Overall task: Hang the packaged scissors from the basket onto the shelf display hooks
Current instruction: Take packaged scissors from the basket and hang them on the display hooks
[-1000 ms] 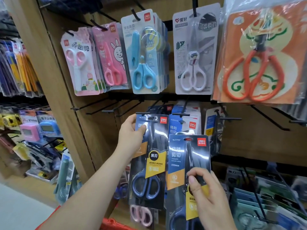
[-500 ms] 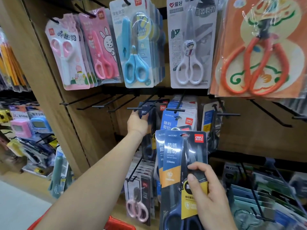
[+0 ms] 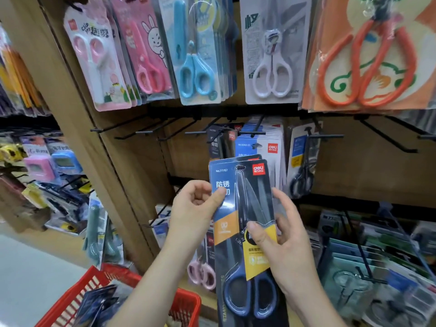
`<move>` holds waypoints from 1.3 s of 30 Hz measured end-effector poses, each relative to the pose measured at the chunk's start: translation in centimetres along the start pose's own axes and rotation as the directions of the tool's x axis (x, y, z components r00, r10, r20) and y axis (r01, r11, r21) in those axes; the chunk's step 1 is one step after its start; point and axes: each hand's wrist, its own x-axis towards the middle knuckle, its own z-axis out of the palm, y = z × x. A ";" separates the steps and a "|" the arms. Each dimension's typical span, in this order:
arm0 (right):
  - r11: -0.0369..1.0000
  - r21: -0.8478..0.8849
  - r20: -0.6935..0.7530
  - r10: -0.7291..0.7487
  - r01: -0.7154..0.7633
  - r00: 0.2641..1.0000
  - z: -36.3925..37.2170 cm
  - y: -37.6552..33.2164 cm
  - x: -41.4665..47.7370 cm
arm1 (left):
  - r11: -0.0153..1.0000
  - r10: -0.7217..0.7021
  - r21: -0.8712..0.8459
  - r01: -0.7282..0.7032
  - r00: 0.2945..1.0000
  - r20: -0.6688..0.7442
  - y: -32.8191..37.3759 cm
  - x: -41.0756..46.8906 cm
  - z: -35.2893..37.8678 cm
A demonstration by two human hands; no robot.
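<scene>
I hold a small stack of packaged scissors (image 3: 245,208), dark blue cards with navy handles, upright in front of the shelf. My left hand (image 3: 195,206) pinches the left edge of the front pack near its top, thumb on the face. My right hand (image 3: 278,241) grips the stack at the middle, thumb on the yellow label and fingers behind. Above the packs, black display hooks (image 3: 250,132) stick out; one bears matching dark packs (image 3: 220,142). The red basket (image 3: 186,303) sits low at the left with more dark blue packs (image 3: 99,300) inside.
The upper row carries pink (image 3: 99,60), blue (image 3: 195,50), white (image 3: 271,50) and orange (image 3: 368,57) scissors packs. Bare hooks (image 3: 113,127) project left of centre and at the right (image 3: 387,138). A wooden upright (image 3: 77,128) divides off the neighbouring bay; lower hooks hold further packs (image 3: 354,267).
My left hand let go of the pack it hung on the hook and came down to pinch the front pack of the stack in my right hand. The view tilted downward, revealing the basket.
</scene>
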 end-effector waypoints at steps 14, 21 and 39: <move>0.999 -0.040 -0.147 0.014 -0.021 0.989 -0.1 -0.7 0.6 | 0.965 -0.118 -0.250 0.076 0.980 -0.160 1.6 -0.3 -1.9; 0.977 -0.212 -0.185 -0.064 0.024 0.981 -1.1 0.8 0.5 | 0.987 -0.071 -0.154 0.045 0.983 -0.167 2.6 2.1 -2.3; 0.979 -0.202 -0.170 -0.075 0.040 0.983 -1.9 0.8 0.6 | 0.999 0.016 0.031 -0.009 0.976 -0.218 0.6 8.7 0.0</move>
